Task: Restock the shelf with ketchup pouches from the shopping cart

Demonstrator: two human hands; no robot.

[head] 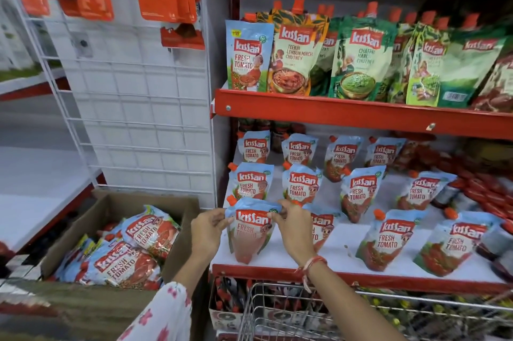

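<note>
The light is bright and even on the white shelf (341,246). The top right corner is dark. The edges bend and look smeared, most at the bottom left. Faraway packs (485,74) are blurry, maybe from the camera moving.

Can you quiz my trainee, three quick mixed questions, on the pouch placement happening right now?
1. True or false: both hands grip the ketchup pouch by its top corners.
2. Where does the cardboard box of spare pouches sit: left or right of the lower shelf?
3. Fill in: the pouch's spout cap is coloured ____.

Key: 1 true, left hand and right hand pinch the top corners. 2 left. 3 orange.
</note>
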